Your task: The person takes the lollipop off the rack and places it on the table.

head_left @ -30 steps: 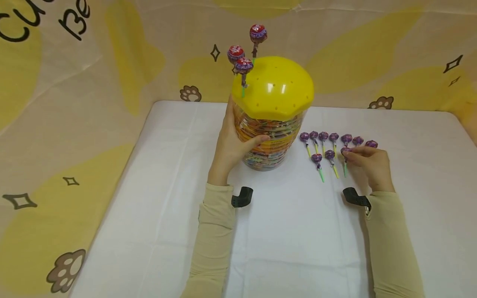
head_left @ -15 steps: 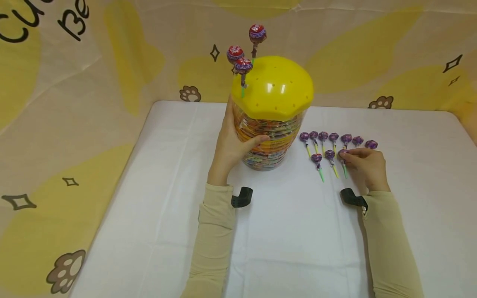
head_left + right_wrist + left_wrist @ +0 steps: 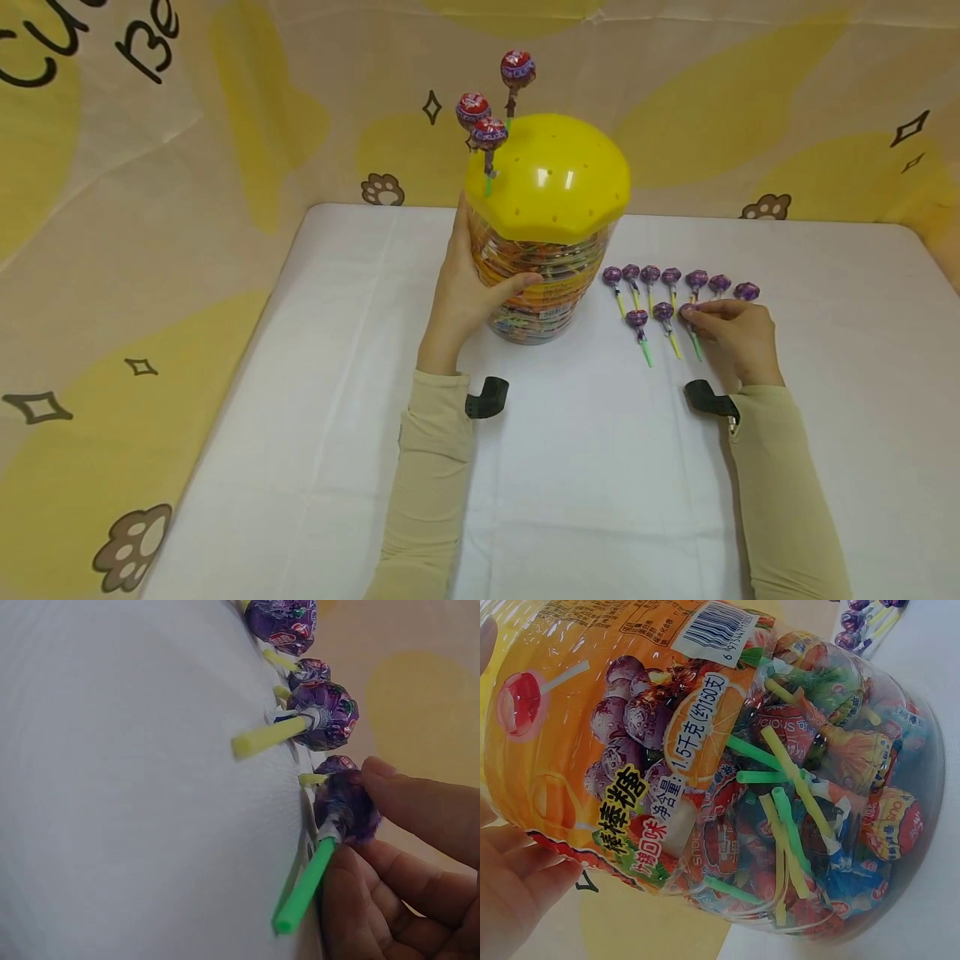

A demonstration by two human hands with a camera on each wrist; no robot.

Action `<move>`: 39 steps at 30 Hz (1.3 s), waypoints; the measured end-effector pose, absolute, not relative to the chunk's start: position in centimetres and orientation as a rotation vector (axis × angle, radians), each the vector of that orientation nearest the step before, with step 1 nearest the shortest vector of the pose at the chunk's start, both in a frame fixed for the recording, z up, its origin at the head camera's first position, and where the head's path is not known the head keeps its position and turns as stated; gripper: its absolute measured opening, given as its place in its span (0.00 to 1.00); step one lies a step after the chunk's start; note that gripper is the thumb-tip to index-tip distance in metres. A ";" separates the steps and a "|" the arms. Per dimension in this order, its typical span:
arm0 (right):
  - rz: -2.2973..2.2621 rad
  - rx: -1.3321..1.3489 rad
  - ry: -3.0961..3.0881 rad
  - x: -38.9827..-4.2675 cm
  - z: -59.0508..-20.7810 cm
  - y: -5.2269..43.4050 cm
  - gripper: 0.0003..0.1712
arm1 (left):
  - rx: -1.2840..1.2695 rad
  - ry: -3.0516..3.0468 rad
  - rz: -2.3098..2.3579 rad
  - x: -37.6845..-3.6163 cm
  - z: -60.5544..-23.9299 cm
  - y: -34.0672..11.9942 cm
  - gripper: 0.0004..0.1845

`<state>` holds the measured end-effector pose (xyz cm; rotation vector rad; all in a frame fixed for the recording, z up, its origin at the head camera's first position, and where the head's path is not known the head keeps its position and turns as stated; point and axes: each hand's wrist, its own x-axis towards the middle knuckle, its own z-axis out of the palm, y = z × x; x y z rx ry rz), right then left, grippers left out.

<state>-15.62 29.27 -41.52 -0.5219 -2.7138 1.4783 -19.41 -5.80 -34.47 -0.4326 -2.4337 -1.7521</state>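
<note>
My left hand [image 3: 467,300] grips a clear plastic jar [image 3: 558,279] from its left side, thumb across the front. In the left wrist view the jar's orange label [image 3: 622,750] and the wrapped lollipops inside [image 3: 802,772] show. Its yellow lid [image 3: 558,179] has small holes, and 3 lollipops [image 3: 517,68] stand upright at its left. My right hand [image 3: 742,337] pinches the purple-wrapped head of a lollipop [image 3: 341,802] with a green stick, low over the table. This lollipop is at the right end of a short front row, beside a yellow-stick lollipop [image 3: 663,312].
Behind the front row lies a longer row of purple lollipops [image 3: 650,273]. One more lollipop [image 3: 637,318] with a green stick lies at the front row's left end. A white cloth covers the table [image 3: 600,483]. A patterned yellow backdrop [image 3: 697,108] rises behind.
My right hand has shifted a little to the left with the lollipop, whose stick now slants more. The left hand and the jar have stayed in place.
</note>
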 end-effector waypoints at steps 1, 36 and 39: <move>1.484 -0.513 -2.713 -15.6 -41.5 29.3 0.30 | -0.431 -2.436 -1.749 -19.4 -34.5 -5.8 0.62; 2.536 0.039 -1.758 -15.1 -36.1 25.9 0.10 | -0.418 -2.458 -1.725 -19.4 -34.6 -6.0 0.63; 2.581 0.103 -1.681 -15.3 -34.5 24.8 0.11 | -0.421 -2.456 -1.727 -19.5 -34.6 -6.0 0.63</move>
